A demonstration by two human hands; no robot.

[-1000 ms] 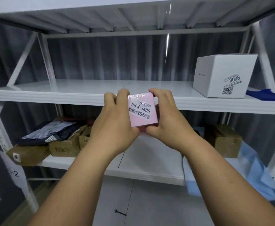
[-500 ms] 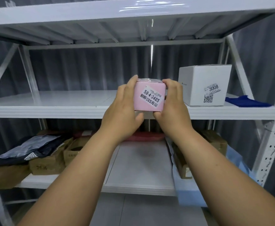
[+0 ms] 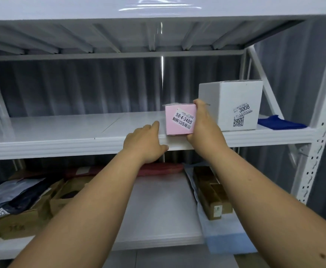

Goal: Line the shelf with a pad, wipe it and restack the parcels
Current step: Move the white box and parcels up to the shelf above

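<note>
Your right hand [image 3: 200, 124] grips the pink parcel [image 3: 179, 119] at the shelf's [image 3: 61, 132] front edge, beside the white box [image 3: 233, 105]; your left hand [image 3: 144, 142], fingers relaxed, rests on that edge.

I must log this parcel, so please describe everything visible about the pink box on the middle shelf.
The pink box is small, roughly cube-shaped, apparently cardboard and closed. A white label sits tilted on its front, reading 58-4-3405. It stands upright at the front edge of the white shelf, just left of the white box. The right hand grips its right side; the left hand is off it, on the shelf edge.
</note>
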